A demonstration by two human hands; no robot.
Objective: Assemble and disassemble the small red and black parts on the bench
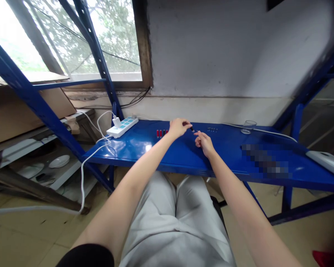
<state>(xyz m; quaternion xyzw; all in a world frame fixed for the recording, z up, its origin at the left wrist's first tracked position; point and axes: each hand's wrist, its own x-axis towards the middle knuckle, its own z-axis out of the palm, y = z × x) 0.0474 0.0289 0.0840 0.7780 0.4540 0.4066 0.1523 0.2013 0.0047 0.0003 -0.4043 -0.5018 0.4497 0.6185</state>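
Observation:
My left hand (179, 128) is closed in a pinch on a small black cylindrical piece (192, 128) above the blue table. The piece tilts, its lighter lower end pointing toward my right hand (203, 143). That hand is closed just below and to the right, thumb and index finger pressed together near the end of the black piece. Whatever sits between those fingertips is too small to name. Beside my left wrist, small red pieces (157, 134) and black ones stand in a row, partly hidden by the hand. Several tiny metal parts (212, 129) lie right of my hands.
A white power strip (122, 127) with a plug and cable sits at the table's left end. A clear glass cup (248, 127) stands at the back right. The blue table (133, 148) has a blurred-out item and a white object (327, 163) at right.

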